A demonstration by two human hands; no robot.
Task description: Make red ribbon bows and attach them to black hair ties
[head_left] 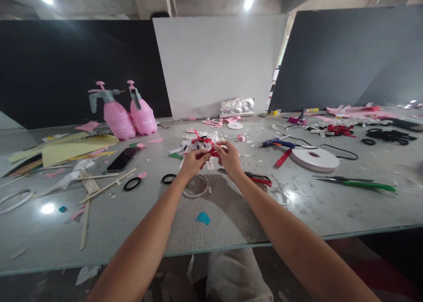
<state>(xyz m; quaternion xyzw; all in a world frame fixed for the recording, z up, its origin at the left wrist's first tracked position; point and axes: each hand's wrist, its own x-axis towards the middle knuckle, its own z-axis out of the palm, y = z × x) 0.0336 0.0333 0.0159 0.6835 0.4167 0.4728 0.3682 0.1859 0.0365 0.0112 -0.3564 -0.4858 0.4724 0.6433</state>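
Both my hands pinch a red ribbon [206, 140] above the middle of the table. My left hand [194, 162] is closed on its left part, and my right hand [229, 157] grips it from the right, close to the left fingertips. A loop of the ribbon stands up over the fingers. Behind it lies a heap of white scraps [190, 144]. Beneath my left wrist is a white ring [198, 192], with a black ring [169, 179] to its left. A red box cutter [259, 179] lies partly behind my right wrist.
Two pink spray bottles [119, 119] stand at back left, near a phone [123, 159] and wooden sticks [86, 205]. On the right are a blue glue gun [279, 143] with its cord, a white ribbon roll [315, 159] and green-handled scissors [370, 184]. Foil [237, 106] sits behind.
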